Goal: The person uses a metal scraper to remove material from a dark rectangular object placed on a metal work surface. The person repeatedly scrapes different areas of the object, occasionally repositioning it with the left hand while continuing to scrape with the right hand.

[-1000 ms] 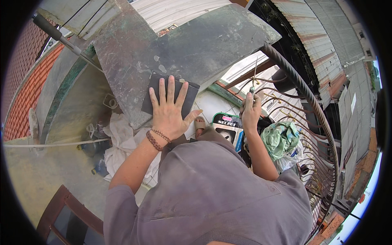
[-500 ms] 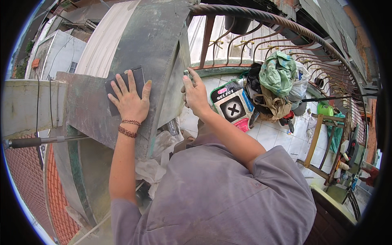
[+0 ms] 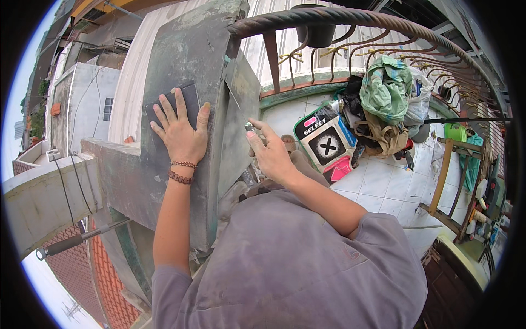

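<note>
My left hand (image 3: 183, 131) lies flat with fingers spread, pressing on a dark square sheet (image 3: 192, 98) on top of a grey wall (image 3: 189, 52). Beaded bracelets circle that wrist. To the right of the wall's side face, my right hand (image 3: 268, 153) is closed round a small tool with a shiny metal end (image 3: 249, 126). Most of this tool is hidden by the fingers, so its kind cannot be made out. The fingertips of both hands look dusty.
A twisted metal railing (image 3: 350, 19) curves away from the wall's far end. On the white tiled floor stand a printed bag (image 3: 327, 146), a green plastic bag (image 3: 386, 90) and a wooden frame (image 3: 441, 175). A bar with a black grip (image 3: 63, 245) juts out at left.
The view has shifted, so the wall and floor things appear displaced. My left hand stays flat on the dark sheet. My right hand, still round the tool, is lower and nearer me.
</note>
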A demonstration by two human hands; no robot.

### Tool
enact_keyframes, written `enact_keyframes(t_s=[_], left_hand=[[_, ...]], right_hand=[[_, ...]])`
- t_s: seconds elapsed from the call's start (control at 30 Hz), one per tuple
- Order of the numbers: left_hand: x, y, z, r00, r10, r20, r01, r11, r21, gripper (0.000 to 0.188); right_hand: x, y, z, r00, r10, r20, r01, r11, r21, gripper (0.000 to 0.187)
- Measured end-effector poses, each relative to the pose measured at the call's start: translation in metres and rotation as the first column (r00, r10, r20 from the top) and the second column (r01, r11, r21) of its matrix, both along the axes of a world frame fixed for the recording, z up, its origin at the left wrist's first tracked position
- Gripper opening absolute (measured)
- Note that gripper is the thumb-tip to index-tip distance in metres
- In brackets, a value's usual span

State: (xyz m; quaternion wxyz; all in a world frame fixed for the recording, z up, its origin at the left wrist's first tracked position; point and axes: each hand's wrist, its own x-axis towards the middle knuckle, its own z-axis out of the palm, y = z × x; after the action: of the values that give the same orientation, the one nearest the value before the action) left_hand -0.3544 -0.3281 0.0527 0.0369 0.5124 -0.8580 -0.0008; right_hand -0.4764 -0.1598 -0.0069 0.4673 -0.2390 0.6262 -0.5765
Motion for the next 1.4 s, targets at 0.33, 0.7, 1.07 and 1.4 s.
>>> enact_keyframes(t_s=[0.33, 0.7, 1.07, 1.4], left_hand=[[0.002, -0.001, 0.005, 0.994, -0.052, -0.098, 0.054, 0.998, 0.021, 0.083], [0.002, 0.0, 0.01, 0.99, -0.053, -0.128, 0.058, 0.998, 0.036, 0.078], [0.001, 0.001, 0.009, 0.991, -0.066, -0.114, 0.069, 0.997, 0.024, 0.075], [0.001, 0.002, 0.01, 0.992, -0.069, -0.11, 0.073, 0.997, 0.033, 0.074]], right_hand=[[-0.025, -0.004, 0.013, 0.995, 0.024, 0.093, -0.033, 0.995, 0.095, 0.051], [-0.048, -0.023, -0.007, 0.992, -0.001, 0.127, -0.022, 0.984, 0.178, 0.048], [-0.042, -0.039, -0.001, 1.0, 0.008, -0.001, -0.008, 0.984, 0.179, 0.048], [-0.027, -0.044, -0.019, 0.988, -0.066, -0.141, 0.078, 0.994, 0.081, 0.046]])
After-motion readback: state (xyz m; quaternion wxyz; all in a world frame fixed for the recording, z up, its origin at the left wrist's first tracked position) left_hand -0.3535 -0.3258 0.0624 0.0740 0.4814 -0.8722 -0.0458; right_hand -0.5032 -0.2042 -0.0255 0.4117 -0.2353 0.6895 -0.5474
